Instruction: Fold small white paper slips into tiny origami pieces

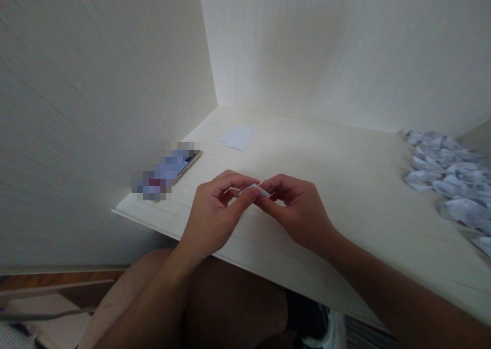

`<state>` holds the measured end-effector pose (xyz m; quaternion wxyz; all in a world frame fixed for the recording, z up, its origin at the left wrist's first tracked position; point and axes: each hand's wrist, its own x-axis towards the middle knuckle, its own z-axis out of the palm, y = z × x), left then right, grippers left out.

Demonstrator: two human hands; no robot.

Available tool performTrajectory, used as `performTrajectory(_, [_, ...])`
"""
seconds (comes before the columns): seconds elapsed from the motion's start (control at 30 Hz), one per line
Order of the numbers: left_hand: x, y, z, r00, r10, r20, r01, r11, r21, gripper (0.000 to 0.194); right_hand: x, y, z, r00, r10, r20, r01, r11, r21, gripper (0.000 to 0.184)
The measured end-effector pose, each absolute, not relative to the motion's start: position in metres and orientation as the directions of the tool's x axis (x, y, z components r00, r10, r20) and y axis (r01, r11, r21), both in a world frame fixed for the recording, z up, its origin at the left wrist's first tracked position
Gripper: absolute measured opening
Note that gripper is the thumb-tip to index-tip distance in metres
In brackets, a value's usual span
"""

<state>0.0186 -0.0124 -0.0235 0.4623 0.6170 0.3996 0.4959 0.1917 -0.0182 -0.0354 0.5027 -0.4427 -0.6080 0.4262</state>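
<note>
My left hand (217, 208) and my right hand (295, 206) meet above the near part of a pale wooden desk (345, 185). Between their pinched fingertips is a small folded piece of white paper (255, 189). Both hands have thumb and fingers closed on it, one at each end. The paper is held just above the desk top, mostly hidden by the fingers.
A phone (180, 167) lies on the desk at the left by the wall. A small stack of white paper sheets (238, 137) sits farther back. A heap of several folded paper pieces (448, 172) covers the desk's right side. Walls close off the left and back.
</note>
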Motion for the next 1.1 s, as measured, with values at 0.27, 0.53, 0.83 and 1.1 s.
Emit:
performTrajectory(0.27, [0.0105, -0.013, -0.0143, 0.265, 0.908, 0.324, 0.122, -0.365, 0.923, 0.002, 0.1931, -0.0204, -0.0333, -0.142, 0.946, 0.293, 0.116, 0.31, -0.944, 0.019])
performTrajectory(0.53, [0.0117, -0.0135, -0.0142, 0.24, 0.888, 0.393, 0.113, -0.427, 0.897, 0.008, 0.1939, -0.0198, -0.0333, -0.142, 0.952, 0.271, 0.127, 0.29, -0.949, 0.02])
performTrajectory(0.83, [0.0109, -0.0146, -0.0154, 0.252, 0.884, 0.394, 0.088, -0.427, 0.9, 0.008, 0.1939, -0.0198, -0.0318, -0.163, 0.955, 0.249, 0.108, 0.269, -0.957, 0.02])
performTrajectory(1.1, [0.0129, -0.0165, -0.0152, 0.164, 0.891, 0.424, 0.141, -0.446, 0.884, 0.014, 0.196, -0.0193, -0.0311, -0.202, 0.958, 0.205, 0.063, 0.221, -0.973, 0.013])
